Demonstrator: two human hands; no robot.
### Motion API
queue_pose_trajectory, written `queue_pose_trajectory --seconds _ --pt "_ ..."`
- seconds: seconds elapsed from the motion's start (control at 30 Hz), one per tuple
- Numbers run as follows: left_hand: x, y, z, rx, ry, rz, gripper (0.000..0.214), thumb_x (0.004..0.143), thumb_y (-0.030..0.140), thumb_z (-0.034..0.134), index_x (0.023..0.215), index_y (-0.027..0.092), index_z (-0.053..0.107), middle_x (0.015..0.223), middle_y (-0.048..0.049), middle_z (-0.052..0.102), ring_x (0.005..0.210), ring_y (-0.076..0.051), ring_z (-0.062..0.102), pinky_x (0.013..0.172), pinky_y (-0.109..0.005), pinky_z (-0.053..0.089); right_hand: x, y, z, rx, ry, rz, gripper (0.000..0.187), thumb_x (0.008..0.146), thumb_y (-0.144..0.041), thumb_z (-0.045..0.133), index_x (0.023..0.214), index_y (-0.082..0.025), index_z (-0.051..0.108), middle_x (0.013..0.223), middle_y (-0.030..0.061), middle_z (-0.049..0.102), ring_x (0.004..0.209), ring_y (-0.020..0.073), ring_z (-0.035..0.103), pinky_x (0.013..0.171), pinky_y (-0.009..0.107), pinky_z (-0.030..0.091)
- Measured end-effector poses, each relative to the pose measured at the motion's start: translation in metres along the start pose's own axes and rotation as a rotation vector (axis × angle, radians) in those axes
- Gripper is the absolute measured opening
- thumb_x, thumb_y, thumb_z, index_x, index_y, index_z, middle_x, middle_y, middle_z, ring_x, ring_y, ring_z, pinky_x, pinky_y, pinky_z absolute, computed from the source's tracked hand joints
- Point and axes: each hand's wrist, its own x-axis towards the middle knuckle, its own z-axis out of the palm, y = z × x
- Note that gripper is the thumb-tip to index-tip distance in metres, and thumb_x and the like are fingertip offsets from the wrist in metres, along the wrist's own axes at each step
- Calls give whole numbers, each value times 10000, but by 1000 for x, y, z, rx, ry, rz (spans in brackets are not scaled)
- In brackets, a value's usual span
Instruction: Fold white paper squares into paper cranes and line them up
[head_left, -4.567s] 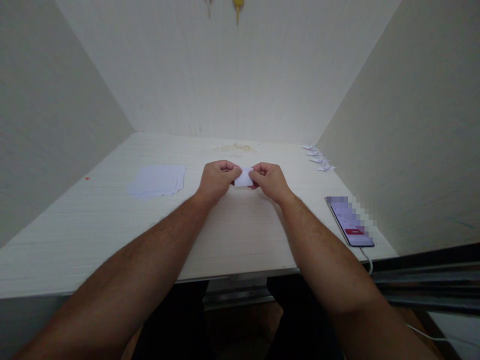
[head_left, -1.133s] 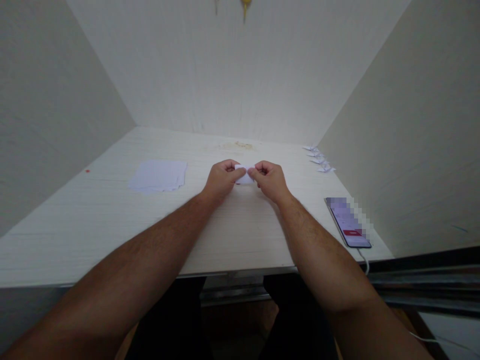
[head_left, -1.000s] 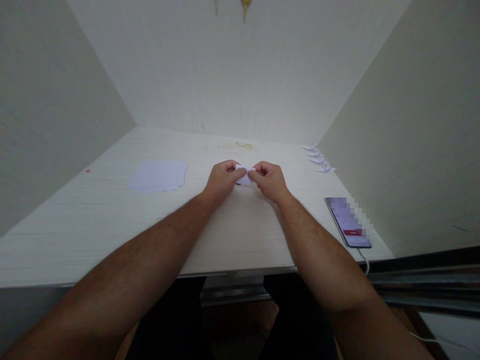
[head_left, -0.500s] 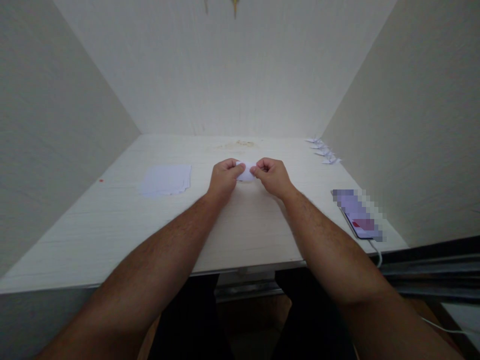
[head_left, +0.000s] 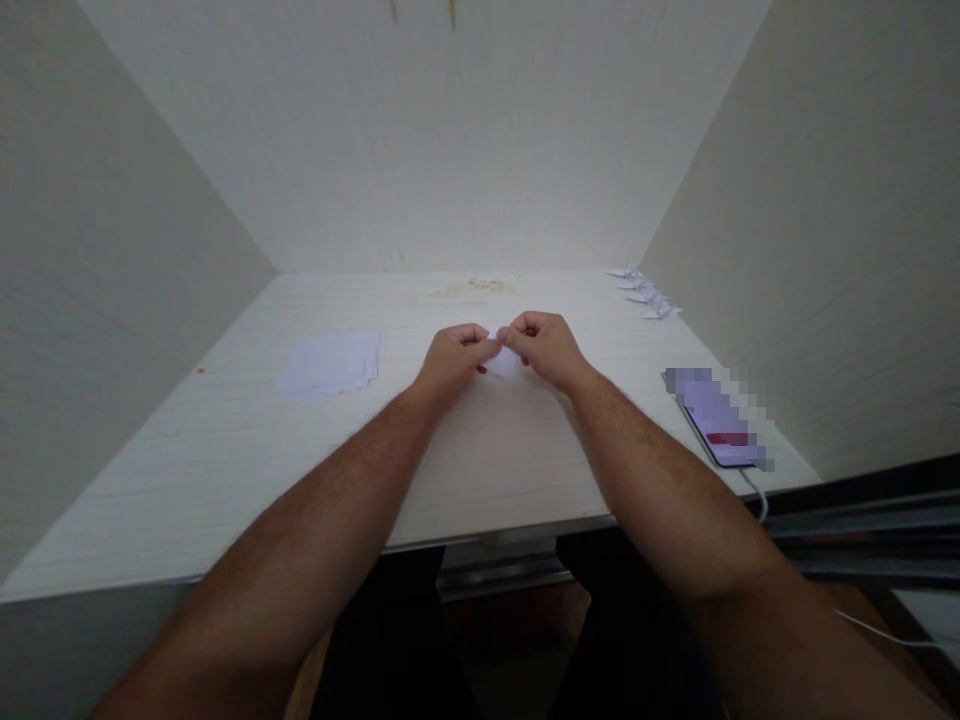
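Note:
A small folded piece of white paper (head_left: 502, 363) is held between my two hands, just above the middle of the table. My left hand (head_left: 459, 358) pinches its left side, thumb on top. At the upper edge my right hand (head_left: 541, 345) grips the paper with thumb and forefinger, the thumb tips of both hands nearly meeting. The fingers partly cover the paper, so its exact folds cannot be made out.
A stack of white paper sheets (head_left: 330, 364) lies on the white table (head_left: 495, 470) at left. Several folded paper figures (head_left: 646, 297) line the back right. A phone (head_left: 712, 420) with a cable (head_left: 756, 492) sits at right. Walls (head_left: 465, 150) enclose the back and sides.
The paper between my hands has turned, now sitting tilted instead of level. My left thumb has slid right towards the right thumb. The view has shifted slightly.

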Motion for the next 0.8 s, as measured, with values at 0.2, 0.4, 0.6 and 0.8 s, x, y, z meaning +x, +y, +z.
queue_pose_trajectory --seconds 0.2,0.4,0.6,0.8 --pt "-2 6 1 -158 37 -96 293 650 304 793 607 188 526 554 35 488 473 -73 419 441 -214 302 1 2 2 138 -7 54 264 817 -434 685 746 -193 601 510 -42 547 458 90 478 444 219 364" --pt "3 7 -3 -285 113 -144 363 683 317 786 598 199 454 511 35 463 452 -73 414 430 -209 309 1 1 0 298 -69 60 262 759 -359 736 919 -187 619 620 -27 635 556 117 605 486 224 451" --pt "4 5 -2 -280 140 -144 321 674 283 778 607 197 475 501 33 485 442 -75 427 431 -215 309 0 1 -1 317 -67 54 262 718 -301 743 921 -186 625 658 -17 681 545 104 596 488 220 458" --pt "3 7 -4 -348 70 -181 297 681 310 784 646 184 518 529 33 490 462 -72 442 451 -205 339 2 1 -2 365 -72 65 304 696 -335 766 917 -185 620 682 -13 687 553 106 605 491 220 457"
